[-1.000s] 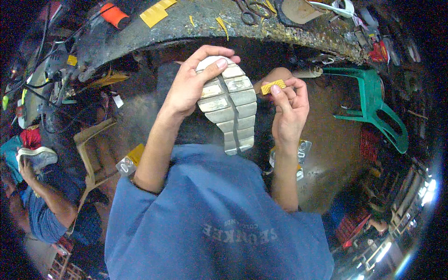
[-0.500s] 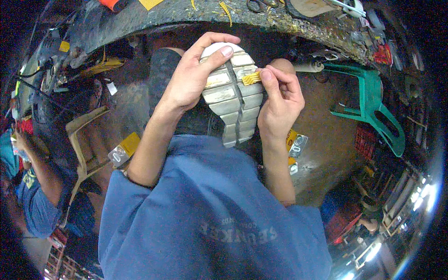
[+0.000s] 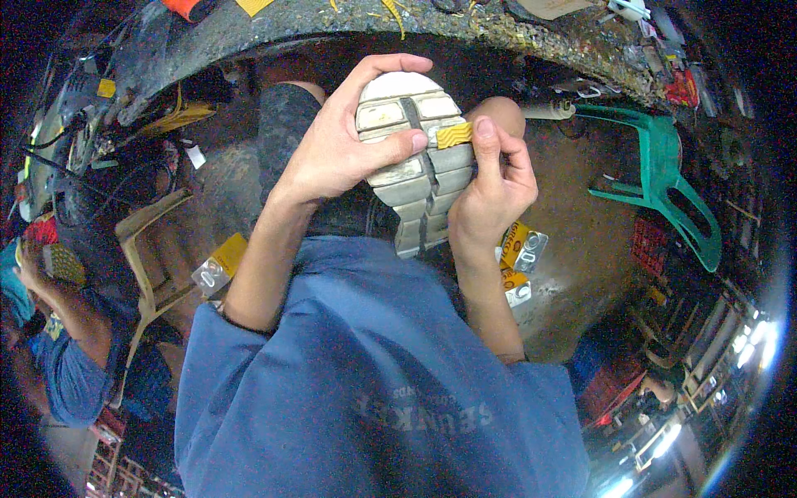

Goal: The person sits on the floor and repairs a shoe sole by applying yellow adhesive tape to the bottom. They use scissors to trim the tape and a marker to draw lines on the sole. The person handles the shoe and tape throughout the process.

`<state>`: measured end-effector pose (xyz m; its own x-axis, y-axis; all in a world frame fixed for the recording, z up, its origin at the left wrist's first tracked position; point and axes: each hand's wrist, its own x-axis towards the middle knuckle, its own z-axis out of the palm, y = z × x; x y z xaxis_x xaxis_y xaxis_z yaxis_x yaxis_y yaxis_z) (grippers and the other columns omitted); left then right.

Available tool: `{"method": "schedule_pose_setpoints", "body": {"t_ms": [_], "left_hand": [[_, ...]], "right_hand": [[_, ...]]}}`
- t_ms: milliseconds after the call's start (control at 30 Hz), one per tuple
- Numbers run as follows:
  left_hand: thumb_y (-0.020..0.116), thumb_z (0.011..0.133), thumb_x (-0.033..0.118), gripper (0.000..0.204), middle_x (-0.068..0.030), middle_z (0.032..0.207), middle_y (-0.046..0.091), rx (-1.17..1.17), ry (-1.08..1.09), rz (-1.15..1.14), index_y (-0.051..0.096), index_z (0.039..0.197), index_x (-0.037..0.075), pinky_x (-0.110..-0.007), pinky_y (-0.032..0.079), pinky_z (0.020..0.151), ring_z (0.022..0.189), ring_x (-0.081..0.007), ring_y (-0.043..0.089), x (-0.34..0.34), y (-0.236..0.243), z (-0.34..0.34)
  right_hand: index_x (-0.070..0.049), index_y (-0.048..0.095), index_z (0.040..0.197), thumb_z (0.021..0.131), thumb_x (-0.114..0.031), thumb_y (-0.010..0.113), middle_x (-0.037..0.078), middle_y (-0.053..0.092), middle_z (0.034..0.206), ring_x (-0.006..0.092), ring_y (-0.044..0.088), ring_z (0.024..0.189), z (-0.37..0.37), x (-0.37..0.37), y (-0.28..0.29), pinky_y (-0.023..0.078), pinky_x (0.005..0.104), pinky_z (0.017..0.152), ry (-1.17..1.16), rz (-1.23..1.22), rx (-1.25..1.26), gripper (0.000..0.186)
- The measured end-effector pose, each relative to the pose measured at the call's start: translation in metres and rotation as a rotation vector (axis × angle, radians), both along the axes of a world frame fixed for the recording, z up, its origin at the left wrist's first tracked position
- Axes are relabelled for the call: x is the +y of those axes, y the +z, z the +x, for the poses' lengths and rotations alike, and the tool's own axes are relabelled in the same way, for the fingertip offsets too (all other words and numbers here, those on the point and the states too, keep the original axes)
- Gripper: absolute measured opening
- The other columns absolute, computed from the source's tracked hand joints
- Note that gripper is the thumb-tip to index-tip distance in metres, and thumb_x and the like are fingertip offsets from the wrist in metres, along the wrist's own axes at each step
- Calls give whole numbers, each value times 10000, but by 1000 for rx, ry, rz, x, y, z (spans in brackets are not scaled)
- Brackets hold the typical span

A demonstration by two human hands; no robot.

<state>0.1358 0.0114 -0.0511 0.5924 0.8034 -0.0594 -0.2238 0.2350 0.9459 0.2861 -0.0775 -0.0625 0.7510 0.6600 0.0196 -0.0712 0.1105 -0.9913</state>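
A worn white and grey shoe sole [image 3: 407, 178] is held up in front of me, its grooved tread facing me and a dark channel running down its middle. My left hand [image 3: 344, 141] is closed round its left side, the thumb lying across the tread and the fingers behind the toe end. On the tread's right side sits a small yellow ridged rubber piece [image 3: 454, 135]. My right hand [image 3: 498, 170] pinches the outer end of that piece between thumb and bent fingers. Whatever is behind the sole is hidden.
Ahead curves a grimy workbench edge [image 3: 315, 46] with yellow scraps on it. A green plastic chair [image 3: 656, 166] stands at right, a beige chair [image 3: 145, 249] at left. Yellow-and-silver packages [image 3: 523, 249] lie on the floor. Another person's arm [image 3: 79, 311] is at far left.
My left thumb has slid down from the toe end to beside the yellow piece. The yellow piece now lies flatter and shows more of itself. My right forearm has shifted slightly left.
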Motion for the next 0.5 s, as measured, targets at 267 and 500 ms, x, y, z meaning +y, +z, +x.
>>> {"method": "schedule_pose_setpoints", "body": {"t_ms": [267,500], "left_hand": [[885,814,89,696,-58,1232,674,66,35,34,533,1415,71,-322,547,1009,1149,-149,663,-4,3,3],[876,825,82,673,-61,1226,675,89,61,-19,540,1407,72,-327,549,1005,1146,-159,663,-7,7,3]], "right_hand": [[6,720,915,918,-38,816,82,679,966,156,641,926,-2,-1,-7,525,315,875,-5,-8,-185,106],[-2,718,906,900,-21,821,94,707,994,170,649,951,-1,-3,-10,526,326,891,15,-3,-257,104]]}}
